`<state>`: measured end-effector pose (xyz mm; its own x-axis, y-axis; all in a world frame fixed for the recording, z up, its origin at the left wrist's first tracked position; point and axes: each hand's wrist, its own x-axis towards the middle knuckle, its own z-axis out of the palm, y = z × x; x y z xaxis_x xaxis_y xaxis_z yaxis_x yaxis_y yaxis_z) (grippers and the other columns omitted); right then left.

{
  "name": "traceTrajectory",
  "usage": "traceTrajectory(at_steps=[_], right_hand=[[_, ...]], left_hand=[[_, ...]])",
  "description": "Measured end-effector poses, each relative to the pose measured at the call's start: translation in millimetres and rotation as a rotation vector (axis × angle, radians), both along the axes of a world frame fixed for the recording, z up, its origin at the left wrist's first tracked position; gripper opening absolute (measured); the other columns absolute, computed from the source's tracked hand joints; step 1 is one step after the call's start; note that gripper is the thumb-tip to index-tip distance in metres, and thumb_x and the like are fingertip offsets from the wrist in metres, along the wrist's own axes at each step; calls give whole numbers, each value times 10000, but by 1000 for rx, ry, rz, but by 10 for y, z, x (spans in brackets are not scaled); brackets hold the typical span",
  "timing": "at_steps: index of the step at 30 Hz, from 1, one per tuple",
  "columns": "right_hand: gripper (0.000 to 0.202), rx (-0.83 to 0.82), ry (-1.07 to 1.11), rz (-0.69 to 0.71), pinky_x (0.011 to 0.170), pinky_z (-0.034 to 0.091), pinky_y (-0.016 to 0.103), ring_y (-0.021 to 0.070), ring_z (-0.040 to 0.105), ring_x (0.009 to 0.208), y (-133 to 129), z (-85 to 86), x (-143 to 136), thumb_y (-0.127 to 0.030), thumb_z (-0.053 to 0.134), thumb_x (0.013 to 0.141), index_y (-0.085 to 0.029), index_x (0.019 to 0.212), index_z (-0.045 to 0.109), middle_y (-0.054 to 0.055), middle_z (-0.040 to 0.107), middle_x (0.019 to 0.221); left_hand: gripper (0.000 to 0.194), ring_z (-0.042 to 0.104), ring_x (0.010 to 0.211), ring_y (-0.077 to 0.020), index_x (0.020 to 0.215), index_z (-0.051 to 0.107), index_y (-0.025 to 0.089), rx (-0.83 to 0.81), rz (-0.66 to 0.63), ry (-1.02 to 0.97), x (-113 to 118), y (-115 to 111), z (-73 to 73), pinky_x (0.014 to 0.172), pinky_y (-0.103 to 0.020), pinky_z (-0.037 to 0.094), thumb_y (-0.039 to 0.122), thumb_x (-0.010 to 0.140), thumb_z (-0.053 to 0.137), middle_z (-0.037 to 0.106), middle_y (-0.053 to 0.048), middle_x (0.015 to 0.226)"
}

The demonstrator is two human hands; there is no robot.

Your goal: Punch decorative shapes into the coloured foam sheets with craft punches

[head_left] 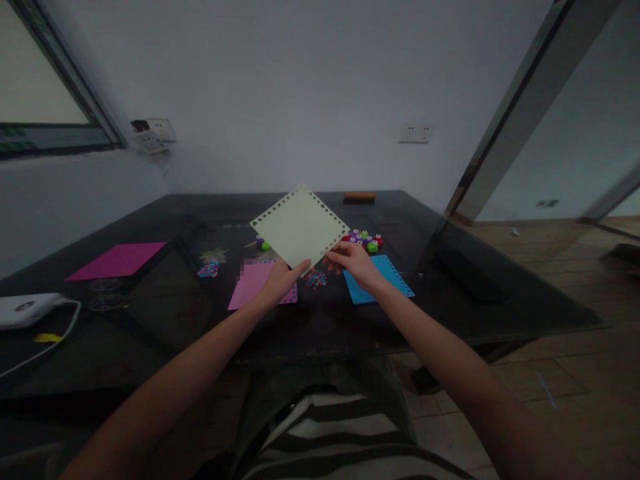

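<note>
1 dark table [200,220] stretches before me as I hold a pale sheet [300,227] above it, mostly beyond my fingertips, seemingly to leave its punched edges exposed; my left hand [284,277] pinches the near corner, my right hand [356,263] the lower-right edge, near small coloured pieces [316,280].

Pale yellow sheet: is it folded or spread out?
Spread out: the pale yellow sheet shows one broad, flat face with straight upper edges and no visible crease, the left hand gripping its near corner.
</note>
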<state>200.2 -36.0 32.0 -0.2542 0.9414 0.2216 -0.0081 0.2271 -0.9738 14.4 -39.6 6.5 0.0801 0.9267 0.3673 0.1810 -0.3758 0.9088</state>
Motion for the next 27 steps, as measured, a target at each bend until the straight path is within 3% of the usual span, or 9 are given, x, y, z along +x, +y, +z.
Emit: traceTrajectory(at_steps=[6, 10, 13, 17, 20, 23, 27], right_hand=[[219, 25, 6, -47, 435, 416, 197, 88, 554, 515, 21, -3, 6, -357, 682, 696, -156, 719, 596, 16, 641, 666], [208, 51, 15, -90, 435, 416, 201, 92, 556, 510, 40, -7, 26, -352, 666, 707, -164, 712, 578, 15, 640, 656], [205, 72, 4, -101, 433, 418, 207, 95, 554, 500, 59, -25, 27, -351, 656, 714, -164, 706, 573, 15, 633, 646], [216, 99, -26, -104, 442, 426, 215, 100, 551, 500, 78, -73, -13, -375, 644, 726, -171, 718, 573, 8, 624, 640], [222, 113, -51, -105, 444, 425, 219, 103, 545, 494, 80, -117, -64, -389, 637, 735, -178, 719, 572, 2, 618, 627], [209, 144, -79, -115, 460, 426, 226, 106, 543, 492, 71, -153, -117, -379, 631, 743, -177, 721, 581, 4, 615, 626], [200, 196, -140, -124, 491, 426, 240, 115, 545, 505, 41, -165, -160, -365, 629, 746, -169, 722, 598, 5, 609, 622]], left_hand=[[456, 595, 1044, -263, 1129, 532, 176, -103, -21, -321, -38, 113, -14, 849, -408, 503, 364, 735, 664, 613, -125, 1172], [568, 581, 1036, -196, 1262, 395, 256, -24, 162, -434, -149, 240, -29, 811, -326, 505, 270, 754, 648, 533, -99, 1237], [484, 561, 1038, -176, 1214, 463, 243, 136, 254, -291, -176, 244, -10, 852, -310, 474, 235, 762, 635, 544, -81, 1189], [197, 598, 905, -170, 999, 603, 194, 229, 35, -21, -62, 109, 52, 826, -311, 464, 286, 829, 562, 632, -54, 988], [165, 597, 810, -160, 940, 621, 177, 244, -29, 147, 32, 7, 98, 757, -292, 463, 276, 846, 529, 643, -42, 907], [143, 564, 748, -150, 895, 622, 169, 298, 16, 285, 61, -44, 132, 697, -272, 441, 238, 842, 510, 637, -31, 851], [131, 553, 725, -144, 864, 613, 169, 317, 43, 321, 48, -50, 154, 667, -262, 429, 217, 841, 493, 636, -28, 829]])
